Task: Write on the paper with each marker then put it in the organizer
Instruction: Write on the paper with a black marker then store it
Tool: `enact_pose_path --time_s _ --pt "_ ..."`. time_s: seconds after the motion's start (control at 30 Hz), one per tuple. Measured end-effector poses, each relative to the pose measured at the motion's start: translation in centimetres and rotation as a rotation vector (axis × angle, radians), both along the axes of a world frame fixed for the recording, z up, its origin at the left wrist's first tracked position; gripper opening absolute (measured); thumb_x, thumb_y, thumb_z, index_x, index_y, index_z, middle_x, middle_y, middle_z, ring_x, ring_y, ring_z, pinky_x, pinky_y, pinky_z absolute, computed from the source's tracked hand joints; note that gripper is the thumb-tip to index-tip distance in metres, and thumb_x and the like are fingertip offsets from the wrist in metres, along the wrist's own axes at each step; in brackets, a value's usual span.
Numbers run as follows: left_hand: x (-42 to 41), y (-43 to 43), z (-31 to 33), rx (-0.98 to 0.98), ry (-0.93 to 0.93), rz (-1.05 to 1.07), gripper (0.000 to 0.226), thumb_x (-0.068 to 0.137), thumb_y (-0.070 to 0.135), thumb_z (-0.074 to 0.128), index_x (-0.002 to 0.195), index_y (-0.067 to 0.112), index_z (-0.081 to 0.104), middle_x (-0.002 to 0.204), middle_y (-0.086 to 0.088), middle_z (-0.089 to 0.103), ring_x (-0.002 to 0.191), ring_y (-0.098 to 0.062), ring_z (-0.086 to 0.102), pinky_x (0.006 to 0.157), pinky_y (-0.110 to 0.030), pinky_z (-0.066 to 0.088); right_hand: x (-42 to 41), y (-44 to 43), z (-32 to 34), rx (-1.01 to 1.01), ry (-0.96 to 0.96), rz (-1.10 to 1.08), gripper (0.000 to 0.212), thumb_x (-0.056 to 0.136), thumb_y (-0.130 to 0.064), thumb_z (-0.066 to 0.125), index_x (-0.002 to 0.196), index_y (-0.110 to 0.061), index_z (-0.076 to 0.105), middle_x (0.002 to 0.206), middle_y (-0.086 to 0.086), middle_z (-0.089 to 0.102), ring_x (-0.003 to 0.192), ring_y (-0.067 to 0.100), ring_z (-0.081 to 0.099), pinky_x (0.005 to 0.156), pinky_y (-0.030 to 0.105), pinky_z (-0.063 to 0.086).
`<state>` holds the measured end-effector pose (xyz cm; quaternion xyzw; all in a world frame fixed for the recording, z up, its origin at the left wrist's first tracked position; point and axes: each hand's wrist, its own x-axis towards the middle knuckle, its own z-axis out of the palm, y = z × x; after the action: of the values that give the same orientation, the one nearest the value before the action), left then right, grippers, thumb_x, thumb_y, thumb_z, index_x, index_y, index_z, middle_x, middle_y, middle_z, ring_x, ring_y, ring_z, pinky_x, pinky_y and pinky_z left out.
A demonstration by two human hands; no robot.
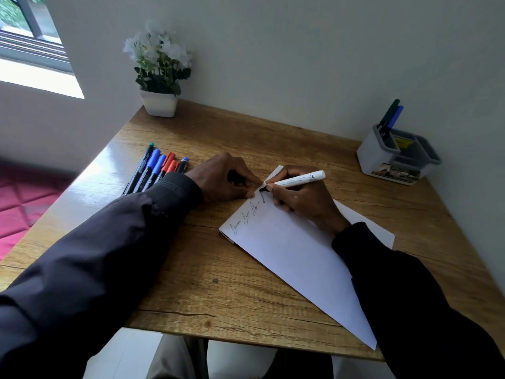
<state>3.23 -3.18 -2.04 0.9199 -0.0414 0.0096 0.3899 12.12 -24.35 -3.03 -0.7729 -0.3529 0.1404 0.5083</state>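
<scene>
White marker (297,180) is gripped in the right hand (303,199), centre-right of the frame; its black tip is set on the paper (287,255) near the sheet's upper corner; a short dark stroke is seen just under the tip; three thin scribbles (246,217) are lined up along the paper's upper-left edge. Left hand (221,177) is laid at centre frame, fingers curled, fingertips touching the paper's upper corner; a dark shape is seen inside the curl; whether anything is held there cannot be told. Row of markers (155,170), capped, is laid side by side on the table (218,296), left of centre, lower ends hidden by the left sleeve (175,187). Organizer (369,157) is placed at the right of the frame by the wall; two markers (392,116), one green and one blue, are stood in its upper-left compartment. Potted white flowers (158,77) are set at the table's upper-left corner.
</scene>
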Motion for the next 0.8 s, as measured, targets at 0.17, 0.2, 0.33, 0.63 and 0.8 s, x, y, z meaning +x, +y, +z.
enact_pose_path --time_s 0.17,0.2,0.33,0.63,0.8 --pt "0.09 -0.08 0.04 0.006 -0.003 -0.009 0.034 0.089 0.017 0.074 0.113 0.039 0.063 0.117 0.002 0.067 0.103 -0.013 0.065 0.081 -0.012 0.055 0.10 -0.11 0.03 -0.029 -0.015 -0.049 0.013 0.089 -0.006 0.075 0.076 -0.007 0.070 0.059 0.001 0.068 0.046 0.006 0.058 0.048 0.018 0.044" --pt "0.14 -0.04 -0.03 0.010 -0.005 -0.009 0.034 0.089 0.017 0.074 0.115 0.037 0.064 0.118 0.002 0.068 0.103 -0.013 0.065 0.082 -0.011 0.054 0.13 -0.15 0.05 -0.033 -0.025 -0.060 0.014 0.087 -0.004 0.075 0.074 -0.005 0.069 0.057 0.003 0.067 0.044 0.006 0.058 0.048 0.017 0.043" --pt "0.29 0.14 -0.22 0.031 -0.013 0.005 0.033 0.089 0.017 0.074 0.121 0.026 0.070 0.118 0.000 0.068 0.102 -0.013 0.065 0.082 -0.010 0.053 0.09 -0.18 0.15 -0.006 -0.001 -0.076 0.017 0.082 0.004 0.072 0.067 -0.001 0.065 0.052 0.004 0.064 0.039 0.007 0.054 0.044 0.016 0.042" --pt "0.16 0.02 -0.09 0.031 -0.012 0.006 0.033 0.089 0.018 0.074 0.121 0.025 0.070 0.116 0.003 0.067 0.101 -0.010 0.064 0.082 -0.008 0.052 0.13 -0.52 -0.03 0.065 0.013 -0.021 0.014 0.089 0.003 0.070 0.076 0.006 0.065 0.057 0.011 0.066 0.041 0.017 0.057 0.043 0.020 0.042" --pt "0.16 0.08 -0.04 0.027 -0.003 0.010 0.033 0.089 0.017 0.074 0.120 0.026 0.069 0.115 0.005 0.066 0.099 -0.008 0.063 0.080 -0.006 0.051 0.14 -0.41 -0.29 0.027 -0.031 0.020 0.012 0.089 0.000 0.073 0.079 0.005 0.068 0.058 0.007 0.068 0.044 0.016 0.060 0.046 0.020 0.045"
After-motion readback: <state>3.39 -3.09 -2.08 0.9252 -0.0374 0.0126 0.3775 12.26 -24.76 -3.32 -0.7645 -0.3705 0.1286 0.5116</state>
